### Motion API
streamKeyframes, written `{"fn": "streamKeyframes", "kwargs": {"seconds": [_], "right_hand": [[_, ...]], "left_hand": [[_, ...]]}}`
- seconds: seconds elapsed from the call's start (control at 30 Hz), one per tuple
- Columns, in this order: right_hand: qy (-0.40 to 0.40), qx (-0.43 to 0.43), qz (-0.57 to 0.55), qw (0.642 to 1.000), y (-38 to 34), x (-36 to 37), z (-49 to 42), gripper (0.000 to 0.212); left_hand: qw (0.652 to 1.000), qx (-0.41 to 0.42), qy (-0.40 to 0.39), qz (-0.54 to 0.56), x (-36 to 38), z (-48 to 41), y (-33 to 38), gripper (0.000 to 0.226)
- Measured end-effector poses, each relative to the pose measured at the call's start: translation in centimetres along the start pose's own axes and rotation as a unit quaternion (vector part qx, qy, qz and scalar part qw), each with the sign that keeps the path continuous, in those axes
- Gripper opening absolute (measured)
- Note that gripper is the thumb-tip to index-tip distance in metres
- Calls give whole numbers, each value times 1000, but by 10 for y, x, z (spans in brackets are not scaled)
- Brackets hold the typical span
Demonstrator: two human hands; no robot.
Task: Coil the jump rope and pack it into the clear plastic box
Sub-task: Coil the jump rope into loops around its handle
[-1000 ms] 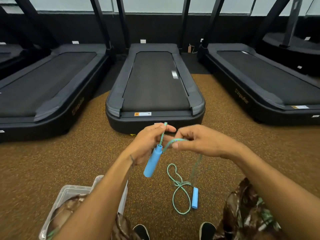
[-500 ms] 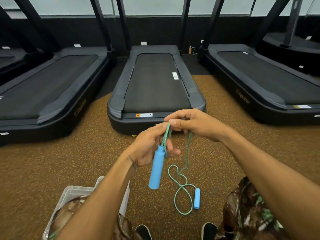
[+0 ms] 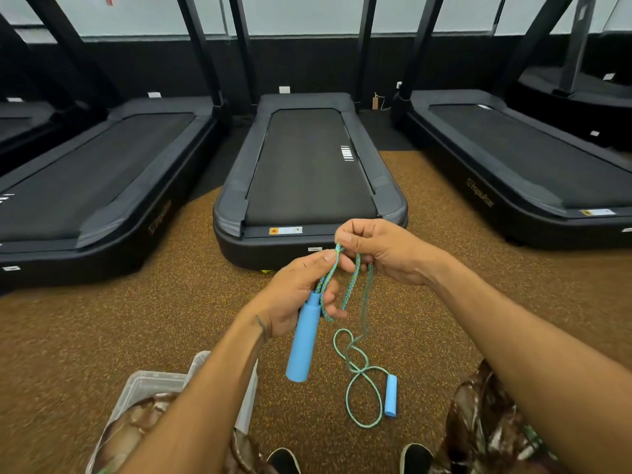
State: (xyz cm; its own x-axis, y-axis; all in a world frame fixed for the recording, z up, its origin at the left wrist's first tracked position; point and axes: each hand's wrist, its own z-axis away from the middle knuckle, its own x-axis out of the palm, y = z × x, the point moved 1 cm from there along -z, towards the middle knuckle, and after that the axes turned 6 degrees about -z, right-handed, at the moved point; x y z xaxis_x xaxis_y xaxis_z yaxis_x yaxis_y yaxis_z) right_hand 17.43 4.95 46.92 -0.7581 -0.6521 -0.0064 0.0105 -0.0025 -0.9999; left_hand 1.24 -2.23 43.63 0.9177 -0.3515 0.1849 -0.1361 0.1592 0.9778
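Observation:
A green-and-blue braided jump rope (image 3: 352, 285) has two light-blue handles. My left hand (image 3: 297, 295) grips the top of one blue handle (image 3: 304, 340), which hangs downward, together with a short folded loop of rope. My right hand (image 3: 386, 251) pinches the rope's upper bend just above and to the right of the left hand. From there the rope drops to the floor, where it lies in loose loops (image 3: 362, 388) beside the second handle (image 3: 391, 395). The clear plastic box (image 3: 150, 381) stands at the lower left, partly hidden by my left arm and knee.
I stand on speckled brown rubber flooring (image 3: 102, 336). Three black treadmills face me, the middle one (image 3: 307, 186) just beyond my hands. My camouflage-trousered knees and black shoes (image 3: 415, 456) show at the bottom edge.
My right hand has risen and drawn another length of rope up beside the held handle, forming a new fold. The handle in my left hand now hangs more nearly vertical.

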Motion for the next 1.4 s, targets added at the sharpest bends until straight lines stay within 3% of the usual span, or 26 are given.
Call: {"fn": "streamKeyframes", "kwargs": {"seconds": [0.13, 0.27, 0.6, 0.83, 0.93, 1.07, 1.17, 1.3, 1.4], "right_hand": [[8, -19, -19, 1000, 1, 2, 1, 17], [31, 17, -58, 998, 8, -2, 2, 40], [74, 19, -26, 997, 44, -9, 15, 28], [55, 53, 45, 996, 65, 4, 28, 20], [76, 48, 83, 993, 71, 6, 31, 41], [93, 42, 122, 987, 75, 5, 35, 22], [48, 17, 274, 961, 71, 7, 36, 18], [20, -21, 459, 888, 57, 14, 37, 26], [25, -26, 491, 871, 47, 18, 39, 20]], "left_hand": [[1000, 2, -7, 23, 4, -1, 1, 30], [998, 28, -5, 64, 7, -2, 7, 30], [992, 44, -40, 111, 0, -4, 8, 39], [985, 114, 1, 127, -7, -5, 13, 40], [980, 139, 44, 132, -11, -9, 12, 39], [974, 136, 88, 160, -15, -14, 6, 39], [973, 135, 134, 128, -13, -15, 3, 37], [974, 124, 174, 77, -13, -15, -1, 35], [979, 96, 170, 64, -13, -15, 1, 35]]}}
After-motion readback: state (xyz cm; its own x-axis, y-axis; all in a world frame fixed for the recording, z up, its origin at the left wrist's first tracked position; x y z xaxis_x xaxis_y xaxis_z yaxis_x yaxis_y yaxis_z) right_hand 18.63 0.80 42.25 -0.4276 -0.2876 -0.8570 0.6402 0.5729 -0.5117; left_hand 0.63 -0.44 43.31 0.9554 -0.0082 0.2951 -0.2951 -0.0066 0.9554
